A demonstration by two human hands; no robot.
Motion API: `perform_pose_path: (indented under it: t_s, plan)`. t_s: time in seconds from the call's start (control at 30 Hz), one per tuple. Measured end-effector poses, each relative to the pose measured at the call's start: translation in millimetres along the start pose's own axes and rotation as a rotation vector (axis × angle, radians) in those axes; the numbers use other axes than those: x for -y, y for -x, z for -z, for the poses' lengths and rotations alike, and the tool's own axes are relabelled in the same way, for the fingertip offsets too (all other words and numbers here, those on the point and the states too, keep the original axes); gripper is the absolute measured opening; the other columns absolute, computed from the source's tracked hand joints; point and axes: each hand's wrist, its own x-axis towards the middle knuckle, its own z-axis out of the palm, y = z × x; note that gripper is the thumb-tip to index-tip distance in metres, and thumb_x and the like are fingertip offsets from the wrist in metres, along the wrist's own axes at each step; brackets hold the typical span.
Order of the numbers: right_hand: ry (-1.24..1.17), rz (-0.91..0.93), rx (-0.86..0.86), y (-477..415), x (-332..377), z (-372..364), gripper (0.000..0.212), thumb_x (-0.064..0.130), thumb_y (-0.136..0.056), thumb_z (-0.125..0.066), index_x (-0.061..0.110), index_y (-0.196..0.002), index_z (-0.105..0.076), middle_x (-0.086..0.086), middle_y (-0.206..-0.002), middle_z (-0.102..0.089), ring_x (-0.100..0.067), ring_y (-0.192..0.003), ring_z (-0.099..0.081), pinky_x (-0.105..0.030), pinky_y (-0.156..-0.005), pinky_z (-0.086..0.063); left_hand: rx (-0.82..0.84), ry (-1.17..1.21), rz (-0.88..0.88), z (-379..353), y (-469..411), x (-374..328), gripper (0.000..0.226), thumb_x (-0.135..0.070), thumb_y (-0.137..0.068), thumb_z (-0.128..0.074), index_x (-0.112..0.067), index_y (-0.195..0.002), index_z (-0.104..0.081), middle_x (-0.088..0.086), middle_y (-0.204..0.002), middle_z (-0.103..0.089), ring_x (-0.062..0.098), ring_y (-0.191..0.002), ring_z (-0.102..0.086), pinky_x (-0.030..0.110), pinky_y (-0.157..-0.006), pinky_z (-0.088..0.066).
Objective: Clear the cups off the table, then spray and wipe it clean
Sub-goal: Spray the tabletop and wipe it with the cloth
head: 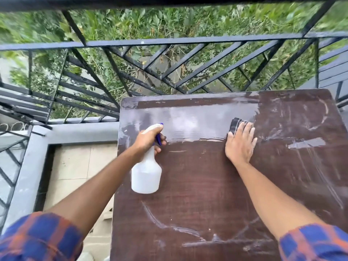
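Note:
A dark brown wooden table [197, 185] fills the lower right of the head view, its far half wet and shiny. My left hand [148, 138] grips a white spray bottle [146, 176] with a blue trigger, held above the table's left side. My right hand [240, 142] lies flat, fingers spread, pressing a dark cloth [235, 124] onto the tabletop near the edge of the wet band. White streaks and smears mark the right and near parts of the surface. No cups are in view.
A black metal balcony railing [169, 42] runs just beyond the table's far edge, with green foliage behind it. A grey ledge [75, 132] and pale floor tiles [75, 166] lie to the left of the table.

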Motion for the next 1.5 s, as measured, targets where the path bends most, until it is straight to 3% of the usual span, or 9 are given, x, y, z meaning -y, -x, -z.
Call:
perform_pose_path:
  t_s: [0.23, 0.47, 0.67, 0.8, 0.9, 0.97, 1.17, 1.3, 1.5]
  plan:
    - [0.012, 0.113, 0.012, 55, 78, -26, 0.071, 0.038, -0.101, -0.048, 0.007, -0.158, -0.02, -0.018, -0.167, -0.015, -0.035, -0.153, -0.013, -0.056, -0.122, -0.018, -0.044, 0.007, 0.008, 64, 21, 23, 0.02, -0.037, -0.102, -0.057, -0.021, -0.09, -0.064, 0.002, -0.071, -0.064, 0.027, -0.071, -0.057, 0.027, -0.051, -0.033]
    - [0.006, 0.508, 0.092, 119, 211, -61, 0.069, 0.035, -0.1, -0.043, 0.009, -0.159, -0.018, -0.015, -0.167, -0.016, -0.034, -0.154, -0.012, -0.054, -0.122, -0.016, -0.247, 0.114, 0.019, 148, 53, 53, 0.029, -0.035, -0.102, -0.056, -0.014, -0.085, -0.065, 0.007, -0.069, -0.067, 0.028, -0.062, -0.057, 0.027, -0.048, -0.033]
    - [-0.001, 0.775, 0.219, 167, 301, -87, 0.068, 0.035, -0.1, -0.04, 0.011, -0.16, -0.018, -0.013, -0.169, -0.009, -0.031, -0.155, -0.007, -0.053, -0.123, -0.013, -0.356, 0.179, 0.019, 192, 78, 76, 0.029, -0.036, -0.1, -0.059, -0.017, -0.079, -0.067, 0.004, -0.064, -0.068, 0.04, -0.085, -0.056, 0.031, -0.053, -0.031]
    - [0.024, 0.914, 0.311, 188, 308, -93, 0.066, 0.034, -0.102, -0.037, 0.015, -0.161, -0.016, -0.006, -0.17, -0.004, -0.027, -0.156, 0.0, -0.049, -0.125, -0.003, -0.373, 0.175, 0.019, 197, 94, 83, 0.025, -0.037, -0.1, -0.059, -0.015, -0.091, -0.068, 0.004, -0.069, -0.07, 0.034, -0.076, -0.058, 0.029, -0.052, -0.035]
    - [0.042, 1.029, 0.346, 204, 283, -87, 0.065, 0.036, -0.103, -0.037, 0.018, -0.161, -0.014, -0.001, -0.17, -0.002, -0.022, -0.156, 0.001, -0.049, -0.125, -0.003, -0.332, 0.148, 0.046, 187, 100, 83, 0.032, -0.04, -0.099, -0.059, -0.013, -0.086, -0.067, 0.011, -0.074, -0.071, 0.028, -0.057, -0.054, 0.028, -0.05, -0.034]
    - [0.057, 1.064, 0.369, 212, 261, -82, 0.067, 0.041, -0.103, -0.037, 0.021, -0.162, -0.012, 0.002, -0.17, -0.002, -0.02, -0.156, 0.002, -0.049, -0.125, -0.004, -0.299, 0.153, 0.036, 176, 100, 82, 0.031, -0.038, -0.099, -0.06, -0.013, -0.084, -0.068, 0.011, -0.073, -0.069, 0.029, -0.061, -0.054, 0.028, -0.05, -0.034]
    - [0.051, 0.902, 0.337, 192, 180, -55, 0.069, 0.047, -0.102, -0.039, 0.029, -0.162, -0.01, 0.005, -0.17, -0.001, -0.018, -0.156, 0.0, -0.048, -0.124, -0.002, -0.178, 0.107, 0.03, 124, 97, 70, 0.027, -0.032, -0.102, -0.059, -0.013, -0.084, -0.065, 0.017, -0.081, -0.065, 0.018, -0.038, -0.051, 0.021, -0.039, -0.036]
    - [0.057, 0.687, 0.282, 151, 112, -34, 0.068, 0.049, -0.103, -0.036, 0.03, -0.162, -0.008, 0.005, -0.17, 0.001, -0.017, -0.156, 0.0, -0.051, -0.124, -0.007, -0.095, 0.064, 0.014, 87, 91, 67, 0.024, -0.03, -0.104, -0.056, -0.011, -0.089, -0.063, 0.021, -0.092, -0.063, 0.011, -0.038, -0.057, 0.02, -0.036, -0.037]
    - [0.088, 0.284, 0.152, 98, -22, 3, 0.068, 0.046, -0.105, -0.036, 0.02, -0.162, -0.011, -0.007, -0.17, -0.003, -0.027, -0.156, -0.004, -0.056, -0.124, -0.009, -0.025, -0.009, 0.041, 47, 86, 72, 0.037, -0.04, -0.101, -0.058, -0.01, -0.081, -0.065, 0.022, -0.088, -0.068, 0.019, -0.039, -0.051, 0.022, -0.039, -0.037]
